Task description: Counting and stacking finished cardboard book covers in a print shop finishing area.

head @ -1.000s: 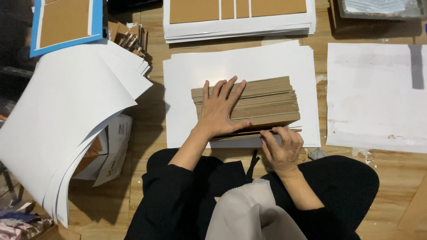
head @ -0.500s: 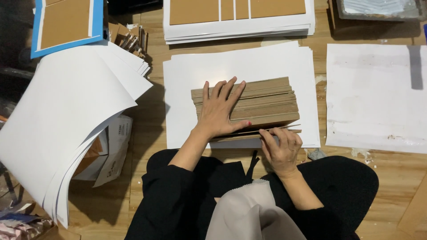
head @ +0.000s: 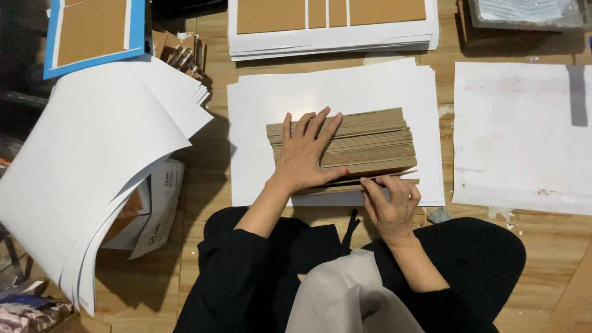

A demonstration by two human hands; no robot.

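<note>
The left hand (head: 308, 154) lies flat, fingers spread, on the brown cardboard stack (head: 364, 145) mid-floor atop white sheets (head: 259, 123). The right hand (head: 390, 203) pinches its near edge. A blue-bordered package (head: 92, 31) far left is cropped.

A floor-level craft workshop is suggested by the wooden floor (head: 542, 259), where white paper sheets (head: 345, 98) are spread, with cardboard strips (head: 364, 145) stacked on them and glued boards (head: 333, 24) beyond.

Single head-worn view, straight down (fairly close) onto the floor (head: 542, 246).
</note>
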